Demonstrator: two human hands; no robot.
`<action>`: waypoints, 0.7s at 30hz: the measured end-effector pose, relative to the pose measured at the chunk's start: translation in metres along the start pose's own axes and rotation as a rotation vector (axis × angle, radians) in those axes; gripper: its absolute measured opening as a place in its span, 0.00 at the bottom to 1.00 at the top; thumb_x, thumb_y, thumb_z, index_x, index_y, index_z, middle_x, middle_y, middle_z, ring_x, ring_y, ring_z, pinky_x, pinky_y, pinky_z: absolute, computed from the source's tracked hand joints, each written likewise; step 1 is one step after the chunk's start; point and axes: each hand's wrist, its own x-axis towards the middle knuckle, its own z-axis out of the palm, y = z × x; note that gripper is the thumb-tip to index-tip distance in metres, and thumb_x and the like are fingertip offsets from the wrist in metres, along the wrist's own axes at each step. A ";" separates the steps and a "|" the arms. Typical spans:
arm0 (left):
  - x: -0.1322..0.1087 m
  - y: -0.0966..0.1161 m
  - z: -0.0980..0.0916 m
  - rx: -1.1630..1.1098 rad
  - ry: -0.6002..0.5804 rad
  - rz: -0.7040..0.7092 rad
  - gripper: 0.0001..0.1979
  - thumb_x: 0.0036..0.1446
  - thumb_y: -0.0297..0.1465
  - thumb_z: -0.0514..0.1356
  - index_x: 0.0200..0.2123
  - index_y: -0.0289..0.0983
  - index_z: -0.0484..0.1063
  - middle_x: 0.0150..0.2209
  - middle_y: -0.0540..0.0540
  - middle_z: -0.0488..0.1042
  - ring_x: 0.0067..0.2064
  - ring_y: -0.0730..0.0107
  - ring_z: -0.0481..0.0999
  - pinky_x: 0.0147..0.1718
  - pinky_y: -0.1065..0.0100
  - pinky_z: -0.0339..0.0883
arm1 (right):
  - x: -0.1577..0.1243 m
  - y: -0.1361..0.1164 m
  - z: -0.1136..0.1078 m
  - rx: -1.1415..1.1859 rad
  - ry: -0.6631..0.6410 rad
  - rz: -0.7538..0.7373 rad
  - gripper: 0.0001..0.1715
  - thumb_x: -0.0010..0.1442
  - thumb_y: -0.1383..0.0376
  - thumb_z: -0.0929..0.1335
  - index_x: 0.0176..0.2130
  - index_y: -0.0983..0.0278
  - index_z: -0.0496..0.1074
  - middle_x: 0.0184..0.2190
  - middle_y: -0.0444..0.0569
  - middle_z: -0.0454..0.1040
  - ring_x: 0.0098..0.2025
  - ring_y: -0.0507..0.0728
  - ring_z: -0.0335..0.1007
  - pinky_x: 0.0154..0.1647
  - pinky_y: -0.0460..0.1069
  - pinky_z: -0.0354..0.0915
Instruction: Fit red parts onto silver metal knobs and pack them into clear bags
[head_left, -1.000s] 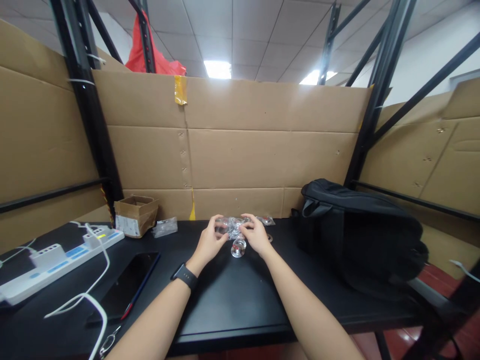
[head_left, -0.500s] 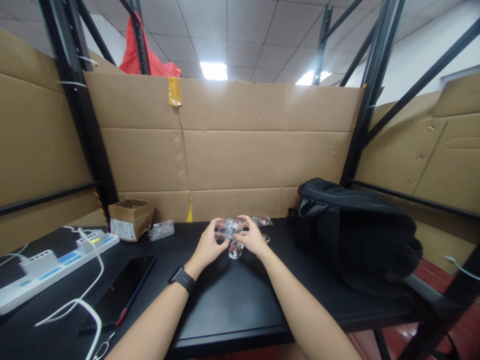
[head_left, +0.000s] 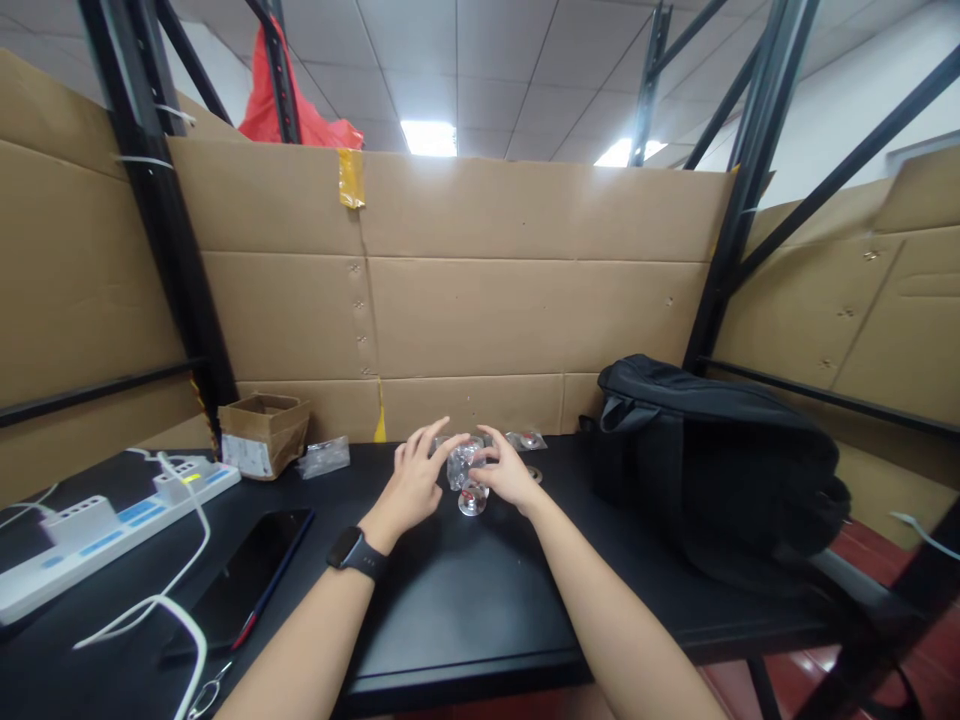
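Around the middle of the desk stands a clear, shiny plastic piece (head_left: 460,466); its exact kind is too small to make out. My right hand (head_left: 511,478) grips its right side with curved fingers and thumb. Left of it, my left hand (head_left: 409,488) is open with its fingers stretched out, the fingertips close to the piece's upper left. Just in front lies a round clear disc (head_left: 472,500) with a red mark. A small ring-shaped item (head_left: 534,474) shows partly behind my right wrist, and a clear packet (head_left: 526,440) lies farther back.
At left are a cardboard box (head_left: 264,436), a plastic bag (head_left: 324,457), a white power strip (head_left: 112,535) with cables, a dark tablet (head_left: 251,565) and scissors (head_left: 208,690). A black backpack (head_left: 712,470) fills the right side. A cardboard wall (head_left: 465,310) closes the back.
My left hand has let go of the clear plastic piece, spreading its fingers and drawing slightly left. My right hand stays at the piece.
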 end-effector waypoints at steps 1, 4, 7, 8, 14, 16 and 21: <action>0.000 0.000 -0.003 0.048 -0.004 0.023 0.42 0.46 0.14 0.57 0.62 0.54 0.64 0.69 0.47 0.54 0.68 0.47 0.53 0.61 0.44 0.52 | 0.000 0.000 -0.002 0.013 -0.014 0.007 0.49 0.45 0.70 0.73 0.62 0.57 0.55 0.36 0.44 0.76 0.30 0.52 0.74 0.31 0.47 0.70; 0.001 0.002 -0.006 0.070 -0.060 0.108 0.29 0.53 0.18 0.58 0.52 0.53 0.74 0.66 0.48 0.61 0.67 0.48 0.55 0.59 0.44 0.51 | 0.001 -0.001 -0.005 0.056 -0.039 0.056 0.52 0.46 0.71 0.73 0.64 0.57 0.53 0.34 0.43 0.77 0.26 0.50 0.71 0.27 0.44 0.67; 0.001 0.009 -0.002 0.032 -0.144 0.149 0.14 0.58 0.24 0.59 0.41 0.49 0.78 0.56 0.45 0.74 0.64 0.52 0.60 0.58 0.47 0.52 | 0.001 -0.004 -0.007 0.067 -0.055 0.106 0.51 0.47 0.68 0.74 0.64 0.58 0.52 0.34 0.43 0.77 0.23 0.49 0.69 0.23 0.43 0.64; 0.002 0.010 0.000 0.034 -0.162 0.140 0.12 0.59 0.25 0.59 0.39 0.47 0.78 0.51 0.45 0.77 0.62 0.53 0.63 0.57 0.49 0.53 | 0.001 -0.004 -0.008 0.059 -0.047 0.116 0.50 0.48 0.66 0.75 0.64 0.57 0.53 0.35 0.44 0.77 0.23 0.49 0.69 0.22 0.43 0.64; 0.018 -0.039 -0.029 0.298 -0.044 -0.185 0.13 0.64 0.30 0.53 0.38 0.43 0.79 0.39 0.42 0.80 0.50 0.55 0.72 0.56 0.52 0.53 | 0.006 -0.003 -0.021 -0.102 0.115 0.119 0.41 0.54 0.57 0.73 0.61 0.56 0.56 0.43 0.48 0.74 0.30 0.51 0.73 0.20 0.42 0.64; 0.025 -0.077 -0.053 0.350 -0.041 -0.263 0.15 0.63 0.29 0.52 0.43 0.41 0.79 0.42 0.39 0.80 0.49 0.52 0.73 0.55 0.51 0.55 | 0.008 -0.003 -0.024 -0.151 0.124 0.110 0.41 0.54 0.57 0.73 0.61 0.57 0.55 0.42 0.48 0.74 0.30 0.51 0.72 0.20 0.42 0.64; 0.028 -0.163 -0.098 0.511 -0.364 -0.510 0.16 0.58 0.31 0.55 0.45 0.37 0.79 0.45 0.32 0.79 0.49 0.46 0.76 0.48 0.56 0.64 | 0.010 -0.007 -0.025 -0.185 0.087 0.075 0.42 0.53 0.59 0.73 0.61 0.57 0.55 0.41 0.46 0.74 0.29 0.52 0.73 0.22 0.43 0.65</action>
